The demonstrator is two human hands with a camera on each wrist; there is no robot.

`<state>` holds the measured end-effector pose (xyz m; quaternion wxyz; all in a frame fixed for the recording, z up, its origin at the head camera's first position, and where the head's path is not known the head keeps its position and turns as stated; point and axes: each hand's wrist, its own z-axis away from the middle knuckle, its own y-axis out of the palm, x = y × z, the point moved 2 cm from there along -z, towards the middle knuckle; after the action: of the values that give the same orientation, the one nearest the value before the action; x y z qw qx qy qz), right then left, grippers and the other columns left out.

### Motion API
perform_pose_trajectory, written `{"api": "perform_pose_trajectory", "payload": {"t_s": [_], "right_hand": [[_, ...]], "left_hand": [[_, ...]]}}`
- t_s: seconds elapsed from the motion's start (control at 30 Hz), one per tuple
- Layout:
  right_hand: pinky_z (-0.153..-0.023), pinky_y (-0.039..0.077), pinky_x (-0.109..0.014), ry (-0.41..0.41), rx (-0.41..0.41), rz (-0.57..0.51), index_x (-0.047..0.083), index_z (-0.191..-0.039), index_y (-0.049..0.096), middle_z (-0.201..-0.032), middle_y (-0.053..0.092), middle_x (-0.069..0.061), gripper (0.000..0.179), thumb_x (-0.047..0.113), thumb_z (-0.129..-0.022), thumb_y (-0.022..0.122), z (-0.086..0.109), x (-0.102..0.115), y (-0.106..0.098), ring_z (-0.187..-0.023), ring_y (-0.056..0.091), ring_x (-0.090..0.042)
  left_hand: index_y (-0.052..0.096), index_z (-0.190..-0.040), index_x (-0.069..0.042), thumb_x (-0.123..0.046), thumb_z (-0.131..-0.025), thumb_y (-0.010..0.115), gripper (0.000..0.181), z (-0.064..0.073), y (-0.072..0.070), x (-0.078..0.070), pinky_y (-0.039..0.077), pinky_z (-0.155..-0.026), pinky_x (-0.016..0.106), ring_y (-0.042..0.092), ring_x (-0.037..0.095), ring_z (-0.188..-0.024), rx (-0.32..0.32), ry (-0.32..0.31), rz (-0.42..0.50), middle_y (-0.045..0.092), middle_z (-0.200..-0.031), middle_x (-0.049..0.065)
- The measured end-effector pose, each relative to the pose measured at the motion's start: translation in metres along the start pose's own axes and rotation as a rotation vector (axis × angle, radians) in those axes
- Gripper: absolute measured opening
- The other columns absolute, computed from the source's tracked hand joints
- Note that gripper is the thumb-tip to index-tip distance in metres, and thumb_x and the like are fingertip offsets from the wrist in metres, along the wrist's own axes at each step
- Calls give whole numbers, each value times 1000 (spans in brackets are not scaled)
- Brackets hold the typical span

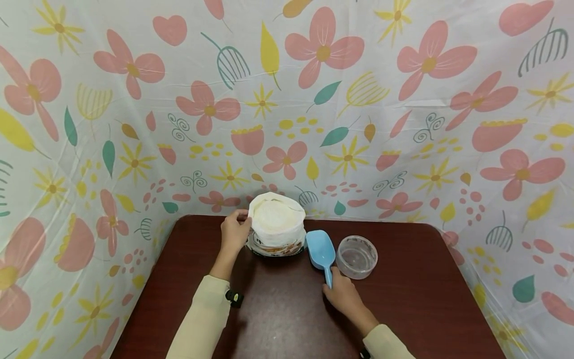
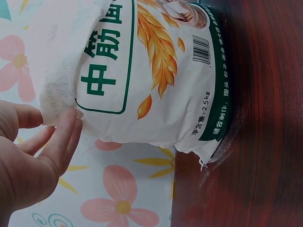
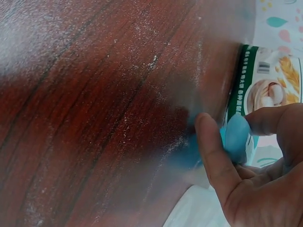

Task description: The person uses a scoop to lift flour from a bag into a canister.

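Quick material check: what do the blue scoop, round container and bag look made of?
Blue scoop: probably plastic, smooth with a slight sheen and uniform colour.
Round container: likely clear plastic, though glass is possible; the tabletop shows through.
Bag: seemingly woven cloth or plastic, matte, printed; a mesh-like weave shows at its folded top.

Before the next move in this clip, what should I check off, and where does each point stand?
1. White bag open at the top: ok.
2. Left hand steadying the bag's rim: ok, pinching its edge.
3. Right hand gripping the blue scoop by its handle: ok.
4. Clear tub uncovered: ok.
5. Table clean: not ok, white powder specks it.
6. Tub's inside clean: cannot tell.
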<state>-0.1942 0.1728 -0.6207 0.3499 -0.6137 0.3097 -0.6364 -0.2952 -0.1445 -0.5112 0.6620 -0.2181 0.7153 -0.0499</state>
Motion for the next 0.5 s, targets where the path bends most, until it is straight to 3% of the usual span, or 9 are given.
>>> {"api": "perform_pose_trajectory", "payload": {"t_s": [0.1,0.27,0.5], "right_hand": [[-63,56,-47,39,19,-4,-8,-140,48,-104,70,-26,55,10,-91,66,0,0,-1,-82,68,-32],[-52,44,-43,92,25,33,-2,-132,50,-86,65,-14,44,14,-94,62,2,0,-3,-66,58,-26],[-51,44,-43,89,22,66,1,-129,52,-81,62,-10,39,22,-100,66,4,-1,-3,-65,58,-25]], "left_hand": [[69,-124,0,-12,-101,64,26,0,0,0,65,-65,31,73,25,-77,-2,3,2,70,-106,19],[69,-124,0,-12,-101,64,26,1,0,0,65,-66,31,73,25,-79,0,0,5,70,-106,19],[70,-121,0,-11,-100,65,24,0,0,-1,65,-66,31,72,27,-82,-7,14,0,70,-104,19]]}}
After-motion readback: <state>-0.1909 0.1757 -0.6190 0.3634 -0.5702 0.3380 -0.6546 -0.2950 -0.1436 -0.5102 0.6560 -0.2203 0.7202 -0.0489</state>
